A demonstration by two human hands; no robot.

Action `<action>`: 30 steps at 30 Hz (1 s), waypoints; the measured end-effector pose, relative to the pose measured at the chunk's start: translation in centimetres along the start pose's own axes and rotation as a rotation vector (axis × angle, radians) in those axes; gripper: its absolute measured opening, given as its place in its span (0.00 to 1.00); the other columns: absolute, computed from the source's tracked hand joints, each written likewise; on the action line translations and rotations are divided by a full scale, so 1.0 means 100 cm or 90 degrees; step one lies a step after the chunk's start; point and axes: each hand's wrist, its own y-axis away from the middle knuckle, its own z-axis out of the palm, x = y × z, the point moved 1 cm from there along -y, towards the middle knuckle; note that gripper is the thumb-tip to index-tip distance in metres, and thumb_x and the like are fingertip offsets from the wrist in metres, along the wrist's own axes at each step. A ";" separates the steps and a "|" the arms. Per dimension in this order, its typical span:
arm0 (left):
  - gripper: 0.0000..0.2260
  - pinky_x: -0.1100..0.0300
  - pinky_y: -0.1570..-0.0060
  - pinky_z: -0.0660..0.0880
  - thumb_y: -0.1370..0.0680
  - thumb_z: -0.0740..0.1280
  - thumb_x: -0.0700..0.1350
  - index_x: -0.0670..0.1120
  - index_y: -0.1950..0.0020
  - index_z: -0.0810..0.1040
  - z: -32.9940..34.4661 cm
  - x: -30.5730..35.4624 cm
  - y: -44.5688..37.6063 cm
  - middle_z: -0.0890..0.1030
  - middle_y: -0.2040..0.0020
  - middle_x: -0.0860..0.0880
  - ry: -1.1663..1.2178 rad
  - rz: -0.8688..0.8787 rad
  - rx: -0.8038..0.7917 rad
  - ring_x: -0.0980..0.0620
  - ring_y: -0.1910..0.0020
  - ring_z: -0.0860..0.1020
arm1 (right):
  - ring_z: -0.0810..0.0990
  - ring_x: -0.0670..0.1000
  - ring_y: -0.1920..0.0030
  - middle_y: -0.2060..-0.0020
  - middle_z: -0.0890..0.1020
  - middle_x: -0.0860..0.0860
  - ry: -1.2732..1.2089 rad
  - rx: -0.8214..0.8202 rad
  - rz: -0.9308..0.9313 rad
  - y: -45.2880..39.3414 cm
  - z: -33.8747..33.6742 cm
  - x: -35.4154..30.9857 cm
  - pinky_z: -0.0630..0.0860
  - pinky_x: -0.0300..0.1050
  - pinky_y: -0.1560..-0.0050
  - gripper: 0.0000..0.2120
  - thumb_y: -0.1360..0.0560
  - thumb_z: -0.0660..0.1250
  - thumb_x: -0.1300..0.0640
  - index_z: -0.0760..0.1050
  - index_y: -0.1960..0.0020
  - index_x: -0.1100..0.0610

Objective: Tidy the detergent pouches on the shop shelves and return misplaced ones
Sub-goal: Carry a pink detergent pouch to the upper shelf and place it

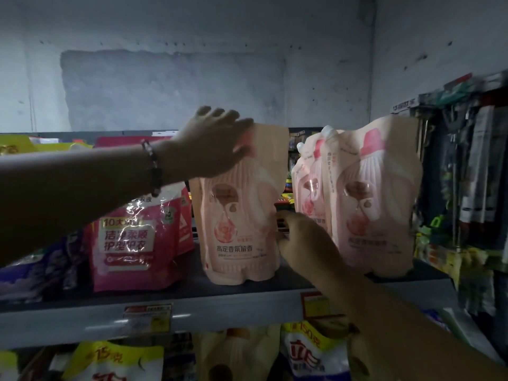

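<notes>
Pouch: pale pink pouch (239, 215) stands upright at centre frame on the shelf (154, 317).
Handling: probably liquid-heavy, soft and slick; take it by top and side.
Left hand (213, 144): grips its top corner.
Right hand (301, 237): fingers at its right edge, grip unclear.
Neighbours: matching pouches (371, 199) right, magenta pouch (132, 237) left.

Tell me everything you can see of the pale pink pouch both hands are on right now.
The pale pink pouch is a glossy soft plastic refill bag with a bottle picture and dark Chinese lettering. It stands upright on the grey shelf, apart from the matching pouches to its right. The left hand grips its top left corner; the right hand touches its lower right edge. Its spout is hidden.
</notes>
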 end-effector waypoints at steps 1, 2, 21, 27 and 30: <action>0.28 0.41 0.26 0.58 0.18 0.56 0.60 0.48 0.22 0.63 0.001 0.005 0.003 0.69 0.26 0.43 -0.015 0.007 0.013 0.43 0.28 0.68 | 0.81 0.51 0.44 0.43 0.80 0.51 0.025 0.021 -0.030 0.000 -0.010 -0.003 0.78 0.43 0.45 0.19 0.23 0.67 0.55 0.72 0.33 0.52; 0.28 0.42 0.25 0.53 0.18 0.56 0.61 0.49 0.22 0.62 0.001 0.015 0.009 0.67 0.24 0.44 -0.012 0.036 0.009 0.44 0.25 0.65 | 0.80 0.51 0.43 0.42 0.80 0.51 0.052 0.041 -0.061 0.000 -0.020 -0.005 0.77 0.42 0.44 0.21 0.24 0.68 0.56 0.71 0.32 0.53; 0.48 0.60 0.38 0.66 0.25 0.63 0.68 0.54 0.21 0.32 0.074 0.197 -0.005 0.56 0.19 0.44 0.733 -0.108 -0.128 0.42 0.28 0.69 | 0.54 0.52 0.22 0.21 0.52 0.50 0.076 0.064 0.168 0.029 -0.117 0.105 0.56 0.48 0.26 0.39 0.23 0.65 0.44 0.48 0.20 0.53; 0.37 0.57 0.55 0.79 0.28 0.71 0.64 0.53 0.25 0.62 0.107 0.223 -0.021 0.81 0.41 0.52 1.066 -0.289 -0.127 0.52 0.45 0.81 | 0.64 0.52 0.26 0.23 0.61 0.49 -0.130 0.054 0.279 0.027 -0.102 0.129 0.65 0.52 0.29 0.46 0.27 0.66 0.36 0.45 0.20 0.50; 0.26 0.59 0.60 0.79 0.27 0.74 0.54 0.55 0.33 0.67 0.115 0.228 -0.016 0.78 0.48 0.55 1.031 -0.317 -0.093 0.56 0.52 0.79 | 0.73 0.50 0.34 0.31 0.72 0.47 -0.208 -0.011 0.283 0.017 -0.097 0.139 0.71 0.49 0.35 0.49 0.37 0.71 0.29 0.56 0.24 0.49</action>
